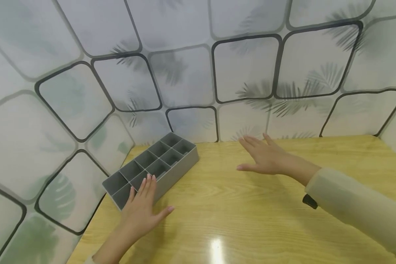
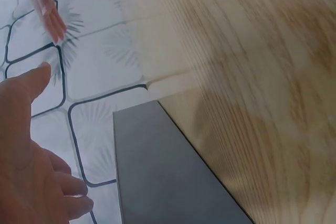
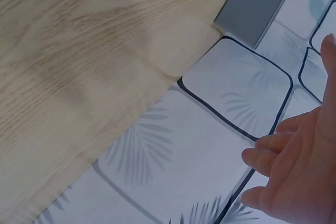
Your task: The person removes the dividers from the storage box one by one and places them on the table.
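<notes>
A grey compartment box [image 1: 175, 171] sits at an angle on the table's left side, its two rows of cells facing up. My left hand [image 1: 139, 213] is over the near end of the box, fingers extended and thumb spread to the right; its fingertips overlap the near cells in the head view. In the left wrist view, the box's plain grey side [image 2: 163, 166] shows beside that hand. My right hand [image 1: 267, 156] hovers above the table to the right of the box, fingers extended, holding nothing. In the right wrist view, its palm [image 3: 302, 171] faces the camera.
The light wood table [image 1: 224, 205] meets a wall [image 1: 188, 84] covered in rounded-square and leaf patterns at the back and left. A small dark object [image 1: 310, 201] shows under my right sleeve [image 1: 349, 201]. A bright light reflection lies on the table's front.
</notes>
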### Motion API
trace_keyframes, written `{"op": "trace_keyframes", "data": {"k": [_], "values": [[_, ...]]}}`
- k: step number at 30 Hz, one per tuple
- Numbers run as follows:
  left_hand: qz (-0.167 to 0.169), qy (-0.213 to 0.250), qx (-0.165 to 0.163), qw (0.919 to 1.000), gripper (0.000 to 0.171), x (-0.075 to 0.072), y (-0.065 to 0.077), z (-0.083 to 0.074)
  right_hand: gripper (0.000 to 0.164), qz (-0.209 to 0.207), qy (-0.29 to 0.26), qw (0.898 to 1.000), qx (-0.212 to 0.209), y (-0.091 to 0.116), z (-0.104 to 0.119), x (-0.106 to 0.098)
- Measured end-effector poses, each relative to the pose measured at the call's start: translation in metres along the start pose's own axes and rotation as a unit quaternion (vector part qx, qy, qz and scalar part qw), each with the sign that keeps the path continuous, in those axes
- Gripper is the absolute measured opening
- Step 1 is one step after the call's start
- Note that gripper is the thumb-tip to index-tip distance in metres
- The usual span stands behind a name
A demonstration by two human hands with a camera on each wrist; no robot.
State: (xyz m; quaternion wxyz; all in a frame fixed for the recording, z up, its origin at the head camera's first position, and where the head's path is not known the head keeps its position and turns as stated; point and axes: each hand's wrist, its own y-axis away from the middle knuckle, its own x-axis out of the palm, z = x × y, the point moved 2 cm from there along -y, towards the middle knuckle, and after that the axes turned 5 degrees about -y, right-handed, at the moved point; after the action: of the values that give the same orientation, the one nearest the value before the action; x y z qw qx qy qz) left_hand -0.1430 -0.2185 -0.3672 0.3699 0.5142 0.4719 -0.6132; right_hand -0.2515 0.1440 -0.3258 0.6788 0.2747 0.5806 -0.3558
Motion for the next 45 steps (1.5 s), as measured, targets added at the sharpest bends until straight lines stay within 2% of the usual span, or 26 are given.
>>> {"op": "trace_keyframes", "data": {"k": [5, 10, 17, 22, 25, 29, 33, 35, 42, 45], "values": [[-0.016, -0.009, -0.027, 0.9995, 0.099, -0.003, 0.003, 0.007, 0.091, -0.008, 0.006, 1.000, -0.005, -0.012, 0.003, -0.003], [-0.029, 0.020, -0.050, 0.9981, 0.101, -0.005, 0.009, 0.015, 0.090, -0.009, -0.005, 1.000, -0.003, -0.021, 0.004, -0.007], [-0.021, 0.047, -0.071, 0.9962, 0.103, -0.005, 0.015, 0.024, 0.091, 0.006, -0.018, 1.000, 0.012, -0.033, 0.005, -0.003], [0.005, 0.076, -0.098, 0.9922, 0.104, -0.006, 0.018, 0.032, 0.091, 0.017, -0.007, 1.000, 0.001, -0.052, 0.013, -0.006], [0.042, 0.114, -0.129, 0.9842, 0.102, -0.007, 0.023, 0.038, 0.089, 0.022, -0.009, 1.000, -0.005, -0.066, 0.021, -0.007], [0.079, 0.182, -0.168, 0.9655, 0.096, -0.010, 0.029, 0.046, 0.087, 0.029, -0.020, 0.999, -0.011, -0.080, 0.029, -0.006], [0.094, 0.233, -0.200, 0.9471, 0.094, -0.011, 0.032, 0.052, 0.089, 0.044, -0.033, 0.998, -0.010, -0.086, 0.032, -0.001], [0.101, 0.247, -0.211, 0.9404, 0.094, -0.010, 0.032, 0.054, 0.089, 0.049, -0.038, 0.998, -0.010, -0.088, 0.030, 0.002], [0.094, 0.292, -0.218, 0.9265, 0.093, -0.003, 0.030, 0.059, 0.085, 0.073, -0.076, 0.994, 0.008, -0.101, 0.029, 0.007], [0.097, 0.321, -0.213, 0.9176, 0.091, 0.001, 0.030, 0.065, 0.084, 0.087, -0.094, 0.992, 0.015, -0.109, 0.033, 0.006]]}}
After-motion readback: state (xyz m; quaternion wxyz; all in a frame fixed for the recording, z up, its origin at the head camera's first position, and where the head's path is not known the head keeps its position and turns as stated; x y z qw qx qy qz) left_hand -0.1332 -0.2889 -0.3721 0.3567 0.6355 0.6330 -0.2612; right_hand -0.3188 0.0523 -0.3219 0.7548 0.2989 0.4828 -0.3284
